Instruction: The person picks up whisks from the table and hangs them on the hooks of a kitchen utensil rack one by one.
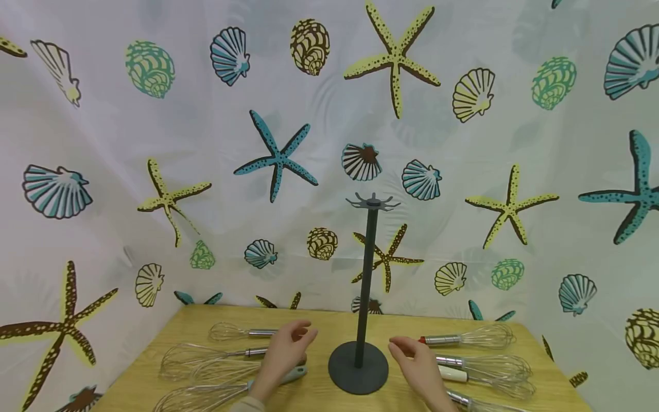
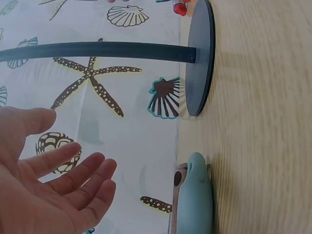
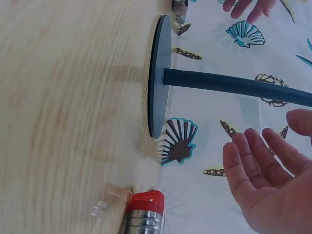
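Observation:
A dark grey stand (image 1: 365, 280) rises from a round base (image 1: 358, 380) on the table and carries a ring of hooks (image 1: 373, 202) at its top. Left of it, my left hand (image 1: 285, 355) hovers with loosely bent fingers, holding nothing. Beneath that hand lies a whisk with a pale blue-green handle (image 2: 195, 200). My right hand (image 1: 419, 366) is held at the other side of the stand, its fingers relaxed and nothing in them. Close to it lie a red-tipped whisk (image 1: 443, 340) and a whisk with a white handle (image 1: 453, 373). Neither hand touches the stand.
Several wire whisks lie on the wooden table (image 1: 319, 320) on both sides, including a small one (image 1: 226, 331) at the back left and a large one (image 1: 201, 397) at the front left. A curtain (image 1: 309, 212) printed with shells and starfish surrounds the table.

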The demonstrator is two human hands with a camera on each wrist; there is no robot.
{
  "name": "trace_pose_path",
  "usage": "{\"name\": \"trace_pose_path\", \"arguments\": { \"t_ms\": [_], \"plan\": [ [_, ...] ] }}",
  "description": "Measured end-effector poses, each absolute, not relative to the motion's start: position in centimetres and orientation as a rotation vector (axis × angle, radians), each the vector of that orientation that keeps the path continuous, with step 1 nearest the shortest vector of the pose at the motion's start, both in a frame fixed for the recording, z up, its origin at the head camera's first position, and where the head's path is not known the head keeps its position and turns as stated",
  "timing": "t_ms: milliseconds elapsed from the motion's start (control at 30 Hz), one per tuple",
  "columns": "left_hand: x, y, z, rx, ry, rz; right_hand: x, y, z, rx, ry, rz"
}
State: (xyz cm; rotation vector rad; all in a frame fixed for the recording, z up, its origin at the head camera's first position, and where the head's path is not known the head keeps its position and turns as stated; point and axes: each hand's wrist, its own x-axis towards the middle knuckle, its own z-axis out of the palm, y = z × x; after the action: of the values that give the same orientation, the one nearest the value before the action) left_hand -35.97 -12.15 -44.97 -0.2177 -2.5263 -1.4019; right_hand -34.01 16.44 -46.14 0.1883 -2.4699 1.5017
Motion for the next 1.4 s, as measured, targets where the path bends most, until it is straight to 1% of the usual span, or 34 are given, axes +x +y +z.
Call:
{"name": "trace_pose_path", "arguments": {
  "t_ms": [167, 333, 500, 700, 1033, 1133, 1400],
  "plan": [
    [-36.0, -12.6, -45.0, -0.177, -2.502, -1.563, -34.2, 16.5, -46.4, 0.100, -2.374, 1.722],
    [-36.0, -13.2, -45.0, -0.116, -2.460, -1.745, -34.4, 16.7, -46.7, 0.089, -2.304, 1.890],
    [-36.0, -13.9, -45.1, -0.079, -2.420, -1.797, -34.8, 16.7, -47.0, 0.083, -2.281, 2.007],
    [-35.7, -14.5, -45.2, -0.095, -2.387, -1.810, -35.3, 16.8, -47.5, 0.073, -2.217, 2.148],
    [-36.1, -16.2, -46.0, -0.058, -2.388, -2.022, -35.0, 17.2, -47.3, 0.103, -2.167, 2.245],
    [-36.1, -16.9, -46.1, -0.084, -2.394, -2.058, -35.1, 17.2, -47.0, 0.107, -2.162, 2.253],
    [-36.0, -18.4, -46.0, -0.256, -2.431, -2.096, -35.5, 17.5, -45.9, 0.116, -2.168, 2.244]
  ]
}}
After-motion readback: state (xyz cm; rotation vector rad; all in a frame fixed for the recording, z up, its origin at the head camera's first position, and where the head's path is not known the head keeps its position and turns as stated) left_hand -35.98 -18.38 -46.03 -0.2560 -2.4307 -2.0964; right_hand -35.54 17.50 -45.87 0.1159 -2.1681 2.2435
